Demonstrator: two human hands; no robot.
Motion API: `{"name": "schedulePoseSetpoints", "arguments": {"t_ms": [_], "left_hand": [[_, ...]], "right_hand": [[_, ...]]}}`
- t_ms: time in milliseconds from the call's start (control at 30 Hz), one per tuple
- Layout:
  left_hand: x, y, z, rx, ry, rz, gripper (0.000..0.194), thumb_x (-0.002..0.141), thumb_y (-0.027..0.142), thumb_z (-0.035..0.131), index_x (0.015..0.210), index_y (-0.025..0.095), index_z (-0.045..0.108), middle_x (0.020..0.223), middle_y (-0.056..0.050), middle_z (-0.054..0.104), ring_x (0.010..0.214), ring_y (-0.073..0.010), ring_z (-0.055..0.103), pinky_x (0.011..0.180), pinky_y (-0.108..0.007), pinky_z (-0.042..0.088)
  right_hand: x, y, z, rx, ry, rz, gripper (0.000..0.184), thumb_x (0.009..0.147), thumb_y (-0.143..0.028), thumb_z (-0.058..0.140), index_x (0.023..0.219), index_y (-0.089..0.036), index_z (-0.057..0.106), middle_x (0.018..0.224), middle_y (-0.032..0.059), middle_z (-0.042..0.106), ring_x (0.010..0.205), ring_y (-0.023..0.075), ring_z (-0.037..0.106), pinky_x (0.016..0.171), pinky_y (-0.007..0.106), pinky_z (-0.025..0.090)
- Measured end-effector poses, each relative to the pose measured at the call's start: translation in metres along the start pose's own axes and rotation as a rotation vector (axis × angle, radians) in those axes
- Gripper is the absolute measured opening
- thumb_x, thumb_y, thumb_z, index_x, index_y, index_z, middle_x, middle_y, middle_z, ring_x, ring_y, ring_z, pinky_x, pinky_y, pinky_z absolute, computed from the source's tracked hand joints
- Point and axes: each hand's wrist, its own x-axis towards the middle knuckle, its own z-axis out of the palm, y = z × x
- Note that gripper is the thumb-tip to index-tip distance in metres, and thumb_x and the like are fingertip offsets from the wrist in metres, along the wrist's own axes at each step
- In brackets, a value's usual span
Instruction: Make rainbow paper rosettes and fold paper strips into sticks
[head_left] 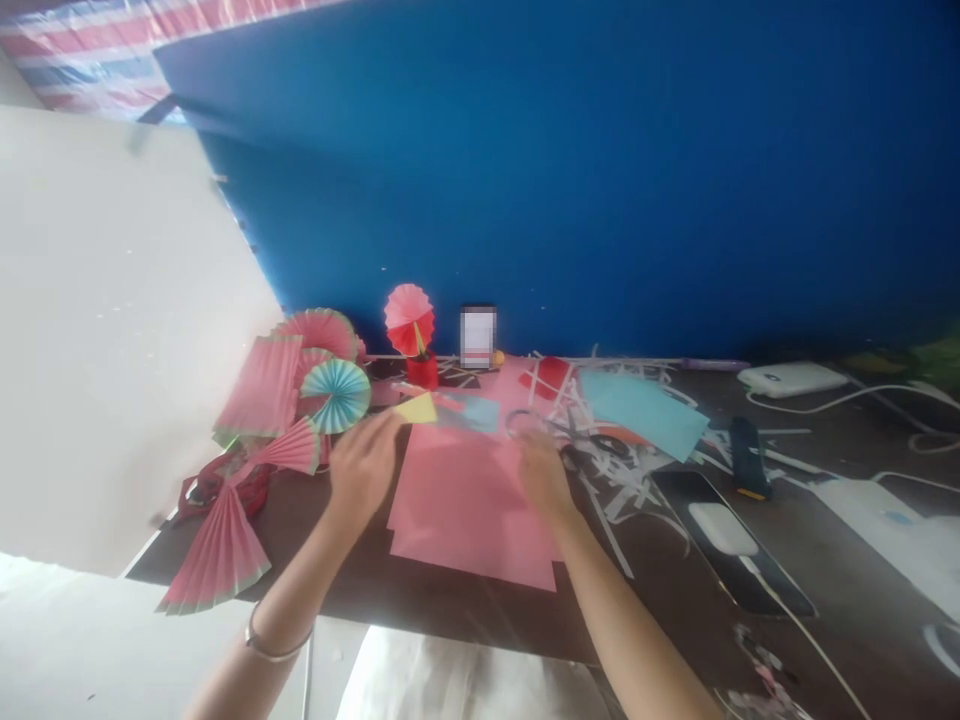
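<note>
Watching remotely. Left hand [364, 468]: fingertips at near-left edge of yellow paper [417, 408]; blur, I cannot tell if pinched. Right hand [541, 472]: fingers curled beside ring-shaped item [517, 414], hold unclear to me. Pink sheets [465, 500] overlap on worktop [360, 590] between hands; yellow paper at their far-left corner. Judged step: arranging paper. Next move likely calls for light pinch, sheets kept flat.
</note>
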Motion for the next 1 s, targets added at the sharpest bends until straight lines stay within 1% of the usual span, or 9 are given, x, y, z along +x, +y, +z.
{"name": "schedulePoseSetpoints", "arguments": {"t_ms": [67, 167, 300, 400, 467, 533, 700, 867, 1000], "left_hand": [[-0.01, 0.024, 0.018, -0.072, -0.107, 0.138, 0.038, 0.079, 0.007, 0.045, 0.113, 0.017, 0.056, 0.11, -0.01, 0.064, 0.1, -0.0206, 0.059, 0.086, -0.033, 0.044], [-0.022, 0.053, 0.039, -0.182, -0.291, 0.264, 0.039, 0.074, 0.012, 0.053, 0.113, 0.015, 0.056, 0.109, -0.012, 0.064, 0.095, -0.0225, 0.061, 0.079, -0.034, 0.047], [-0.028, 0.066, 0.048, -0.303, -0.321, 0.28, 0.031, 0.08, 0.014, 0.047, 0.109, 0.018, 0.056, 0.106, -0.007, 0.065, 0.094, -0.0196, 0.06, 0.084, -0.034, 0.046], [-0.019, 0.056, 0.051, -0.315, -0.307, 0.062, 0.032, 0.081, 0.016, 0.045, 0.111, 0.018, 0.054, 0.109, -0.008, 0.063, 0.103, -0.02, 0.056, 0.089, -0.034, 0.044], [-0.008, 0.044, 0.057, -0.261, -0.374, -0.063, 0.038, 0.079, 0.017, 0.047, 0.117, 0.016, 0.05, 0.115, -0.01, 0.059, 0.106, -0.0218, 0.054, 0.086, -0.034, 0.046], [0.005, 0.034, 0.065, -0.281, -0.518, 0.014, 0.042, 0.078, 0.024, 0.054, 0.119, 0.016, 0.048, 0.12, -0.01, 0.056, 0.11, -0.0224, 0.052, 0.086, -0.032, 0.046], [0.027, 0.022, 0.083, -0.254, -0.79, 0.382, 0.019, 0.084, 0.018, 0.047, 0.097, 0.017, 0.06, 0.098, -0.007, 0.063, 0.093, -0.0189, 0.059, 0.075, -0.028, 0.047], [0.023, 0.009, 0.093, -0.134, -0.759, 0.581, 0.02, 0.084, 0.01, 0.044, 0.094, 0.014, 0.061, 0.092, -0.01, 0.064, 0.086, -0.02, 0.061, 0.073, -0.03, 0.047], [0.015, -0.007, 0.099, -0.13, -0.725, 0.625, 0.027, 0.082, 0.002, 0.042, 0.1, 0.013, 0.059, 0.106, -0.012, 0.063, 0.101, -0.019, 0.059, 0.083, -0.029, 0.046]], "right_hand": [[0.0, -0.006, -0.007, -0.009, 0.071, -0.038, 0.044, 0.076, -0.007, 0.04, 0.116, -0.014, 0.054, 0.122, 0.0124, 0.052, 0.121, 0.0263, 0.04, 0.102, 0.049, 0.032], [-0.002, -0.024, -0.015, 0.062, -0.062, -0.224, 0.056, 0.078, -0.016, 0.046, 0.133, -0.021, 0.037, 0.137, 0.0088, 0.04, 0.128, 0.0252, 0.032, 0.102, 0.047, 0.033], [-0.005, -0.039, -0.014, 0.169, -0.092, -0.308, 0.036, 0.082, -0.01, 0.04, 0.11, -0.024, 0.059, 0.115, 0.0073, 0.06, 0.111, 0.0208, 0.052, 0.091, 0.039, 0.043], [-0.006, -0.037, -0.013, 0.257, -0.185, -0.326, 0.028, 0.08, -0.008, 0.044, 0.088, -0.023, 0.066, 0.092, 0.0045, 0.068, 0.09, 0.0179, 0.061, 0.084, 0.035, 0.048], [-0.006, -0.036, -0.014, 0.286, -0.237, -0.308, 0.026, 0.077, -0.008, 0.047, 0.084, -0.022, 0.067, 0.088, 0.0035, 0.069, 0.087, 0.0173, 0.062, 0.082, 0.033, 0.048], [-0.006, -0.037, -0.016, 0.307, -0.266, -0.286, 0.025, 0.075, -0.007, 0.049, 0.082, -0.022, 0.068, 0.09, 0.0031, 0.069, 0.088, 0.0171, 0.062, 0.082, 0.032, 0.049], [-0.008, -0.042, -0.018, 0.323, -0.312, -0.274, 0.026, 0.074, -0.005, 0.048, 0.078, -0.021, 0.068, 0.09, 0.0025, 0.069, 0.09, 0.0161, 0.061, 0.082, 0.031, 0.049], [-0.008, -0.043, -0.018, 0.287, -0.295, -0.293, 0.025, 0.075, -0.006, 0.049, 0.079, -0.022, 0.068, 0.092, 0.0023, 0.069, 0.096, 0.0168, 0.059, 0.088, 0.033, 0.046], [-0.007, -0.043, -0.021, 0.287, -0.327, -0.29, 0.024, 0.076, -0.008, 0.05, 0.082, -0.021, 0.069, 0.085, 0.0028, 0.068, 0.086, 0.0162, 0.059, 0.082, 0.032, 0.047]]}}
